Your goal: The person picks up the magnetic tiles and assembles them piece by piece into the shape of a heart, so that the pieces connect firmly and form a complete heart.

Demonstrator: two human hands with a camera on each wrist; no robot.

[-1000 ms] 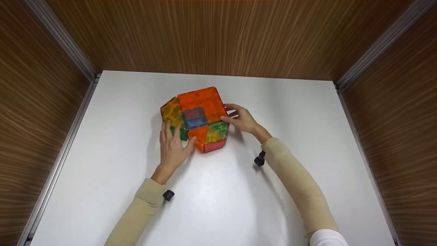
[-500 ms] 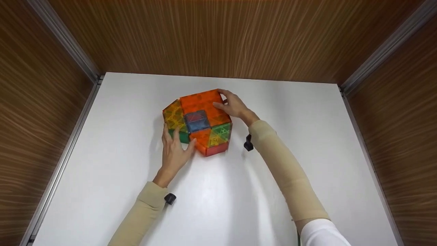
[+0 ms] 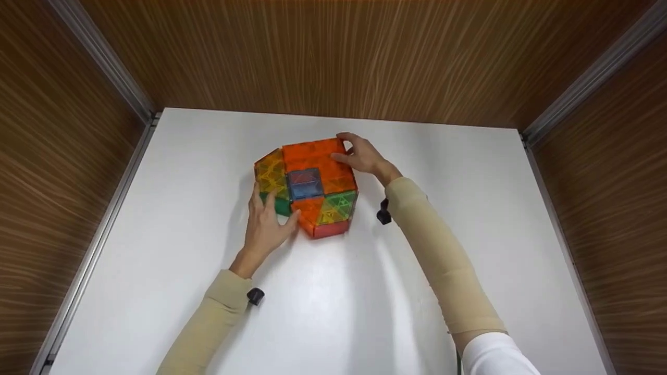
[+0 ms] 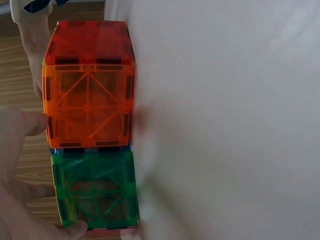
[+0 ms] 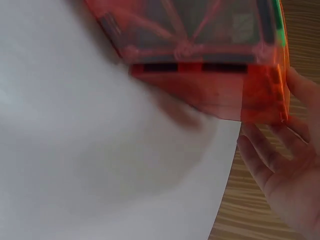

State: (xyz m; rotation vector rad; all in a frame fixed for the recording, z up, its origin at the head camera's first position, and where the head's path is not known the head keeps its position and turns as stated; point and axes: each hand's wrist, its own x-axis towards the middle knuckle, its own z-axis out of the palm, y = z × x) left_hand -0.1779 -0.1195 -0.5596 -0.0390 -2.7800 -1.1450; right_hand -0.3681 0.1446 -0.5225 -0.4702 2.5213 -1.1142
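Observation:
A low block of see-through magnetic tiles [image 3: 310,156] stands on the white table, orange on top with yellow, blue and green pieces. My left hand [image 3: 263,226] has its fingers spread along the near left side. The thumb touches the orange wall tile [image 4: 89,107] and a fingertip touches the green wall tile [image 4: 95,187]. At the far right corner, my right hand [image 3: 363,155] grips the block, thumb on the top and fingers round the back. In the right wrist view its fingers are partly hidden behind the red-orange wall [image 5: 200,92].
The white table [image 3: 417,250] is bounded by wood-grain panels [image 3: 333,57] at the back and sides, with metal rails [image 3: 88,271] along the side edges. A small black device [image 3: 255,296] sits at each wrist.
My right hand has moved from the right side up to the far right corner. The block has turned slightly clockwise. My left hand stays at the near left side.

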